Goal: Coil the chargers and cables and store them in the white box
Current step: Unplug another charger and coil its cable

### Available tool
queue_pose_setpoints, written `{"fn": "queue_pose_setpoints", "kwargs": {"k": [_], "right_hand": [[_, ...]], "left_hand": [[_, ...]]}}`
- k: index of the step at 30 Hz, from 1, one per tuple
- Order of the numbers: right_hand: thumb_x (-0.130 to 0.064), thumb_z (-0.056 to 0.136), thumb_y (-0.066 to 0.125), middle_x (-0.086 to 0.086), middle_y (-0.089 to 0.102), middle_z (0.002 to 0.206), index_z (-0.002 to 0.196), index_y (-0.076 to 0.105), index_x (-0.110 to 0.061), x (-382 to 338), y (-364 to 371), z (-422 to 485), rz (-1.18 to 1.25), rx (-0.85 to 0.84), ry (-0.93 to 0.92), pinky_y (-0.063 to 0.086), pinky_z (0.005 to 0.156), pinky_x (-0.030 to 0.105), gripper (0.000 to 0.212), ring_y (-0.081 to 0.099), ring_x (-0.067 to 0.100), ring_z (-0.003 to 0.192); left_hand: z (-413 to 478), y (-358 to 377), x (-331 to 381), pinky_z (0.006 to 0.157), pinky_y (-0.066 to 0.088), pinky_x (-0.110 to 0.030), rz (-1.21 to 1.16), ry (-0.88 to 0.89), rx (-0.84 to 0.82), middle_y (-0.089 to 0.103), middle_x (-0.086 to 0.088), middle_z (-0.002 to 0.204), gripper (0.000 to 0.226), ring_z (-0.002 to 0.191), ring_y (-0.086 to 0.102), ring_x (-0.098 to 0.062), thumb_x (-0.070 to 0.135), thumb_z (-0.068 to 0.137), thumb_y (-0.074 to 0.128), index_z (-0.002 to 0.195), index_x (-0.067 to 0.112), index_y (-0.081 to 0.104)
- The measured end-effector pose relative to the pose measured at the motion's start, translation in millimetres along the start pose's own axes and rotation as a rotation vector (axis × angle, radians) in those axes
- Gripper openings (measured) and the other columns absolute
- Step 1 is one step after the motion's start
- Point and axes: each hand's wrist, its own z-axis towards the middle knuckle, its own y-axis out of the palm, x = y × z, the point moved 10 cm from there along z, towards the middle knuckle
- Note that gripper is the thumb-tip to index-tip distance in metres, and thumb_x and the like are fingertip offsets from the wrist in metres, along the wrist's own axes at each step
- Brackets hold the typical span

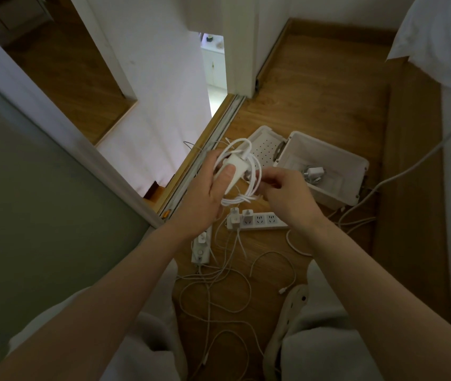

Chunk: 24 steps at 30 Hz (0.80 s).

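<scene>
White charger brick [236, 164] and coiled cable [239, 199]: my left hand [208, 189] is gripping both, right hand [285, 191] pinching the tail. One adapter [313, 173] is lying in the white box [329, 194]; loose cables [219, 292] are littering the floor [315, 92].

Both bare forearms reach forward, converging toward 12 o'clock. The left hand [205, 188] grips a charger [236, 165], thumb pressed on top. At its 3 o'clock, the right hand [287, 193] curls, fingertips pinching the cable [242, 199].

The box [320, 152] sits on the floor [315, 92], 1 charger [313, 173] inside, its lid [263, 149] just left. The power strip [264, 220] lies nearer, loose cables [208, 303] nearer still.
</scene>
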Motion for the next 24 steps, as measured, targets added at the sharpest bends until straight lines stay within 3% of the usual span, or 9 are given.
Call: {"fn": "queue_pose_setpoints", "kwargs": {"k": [2,4,6,9,13,17,20,22,24], "right_hand": [[-0.01,0.092,0.053,-0.006,0.064,0.08,0.104,0.069,-0.017,-3,2,0,0.01,-0.029,-0.026,0.048,0.063,0.021,0.021,0.055,0.01,0.07],[-0.009,0.091,0.055,-0.001,0.066,0.084,0.1,0.069,-0.018,-1,4,-1,0.058,-0.033,-0.008,0.05,0.071,0.027,0.019,0.057,0.015,0.076],[-0.004,0.089,0.056,0.0,0.066,0.086,0.104,0.064,-0.015,9,3,-4,0.24,0.005,0.08,0.051,0.069,0.02,0.02,0.061,0.012,0.081],[-0.001,0.086,0.058,-0.001,0.064,0.082,0.109,0.055,-0.009,29,6,-8,0.533,0.066,0.238,0.049,0.061,0.015,0.024,0.062,0.007,0.075],[-0.001,0.085,0.059,0.002,0.062,0.081,0.104,0.053,-0.006,30,11,-9,0.595,0.066,0.248,0.05,0.057,0.013,0.021,0.06,0.009,0.072],[-0.004,0.092,0.051,0.0,0.065,0.083,0.1,0.055,-0.013,28,15,-12,0.522,0.108,0.214,0.053,0.069,0.026,0.013,0.062,0.013,0.074],[-0.021,0.097,0.044,0.003,0.065,0.092,0.101,0.061,-0.016,29,24,-12,0.509,0.09,0.22,0.054,0.076,0.031,0.018,0.063,0.015,0.082],[-0.032,0.093,0.051,0.006,0.066,0.096,0.104,0.061,-0.014,25,27,-10,0.384,0.066,0.156,0.055,0.079,0.029,0.023,0.065,0.018,0.088],[-0.025,0.087,0.063,0.009,0.066,0.096,0.105,0.059,-0.009,21,24,-6,0.285,0.066,0.105,0.056,0.074,0.028,0.024,0.066,0.02,0.085]], "left_hand": [[1,-3,-4,0.059,0.052,-0.043,-0.006,-0.045,0.006,0.059,0.006,0.085,0.015,0.074,0.06,-0.028,0.033,0.098,0.032,0.11,0.037,0.04],[1,-3,-7,0.059,0.052,-0.046,-0.013,-0.098,-0.004,0.057,0.001,0.084,0.014,0.075,0.058,-0.035,0.033,0.099,0.03,0.105,0.037,0.041],[1,-1,-19,0.057,0.052,-0.038,-0.048,-0.208,-0.039,0.055,0.0,0.088,0.016,0.07,0.058,-0.027,0.035,0.1,0.027,0.105,0.037,0.042],[-3,9,-38,0.05,0.046,-0.026,-0.111,-0.341,-0.13,0.055,-0.003,0.087,0.033,0.068,0.055,-0.015,0.042,0.1,0.023,0.122,0.028,0.042],[-12,24,-60,0.046,0.041,-0.024,-0.203,-0.483,-0.238,0.051,-0.001,0.067,0.047,0.054,0.049,-0.01,0.05,0.098,0.023,0.123,0.016,0.046],[-8,18,-56,0.043,0.043,-0.023,-0.01,-0.4,-0.186,0.054,-0.002,0.069,0.033,0.053,0.051,-0.012,0.047,0.099,0.023,0.104,0.025,0.047],[-5,12,-54,0.06,0.054,-0.036,0.185,-0.294,-0.107,0.056,0.001,0.08,0.028,0.069,0.061,-0.02,0.047,0.097,0.026,0.101,0.026,0.043],[-6,12,-56,0.069,0.053,-0.045,0.213,-0.263,-0.085,0.057,0.0,0.083,0.031,0.077,0.061,-0.025,0.048,0.097,0.028,0.106,0.023,0.044],[-5,10,-58,0.067,0.052,-0.044,0.202,-0.256,-0.065,0.057,-0.002,0.084,0.031,0.076,0.06,-0.025,0.045,0.098,0.029,0.108,0.021,0.046]]}}
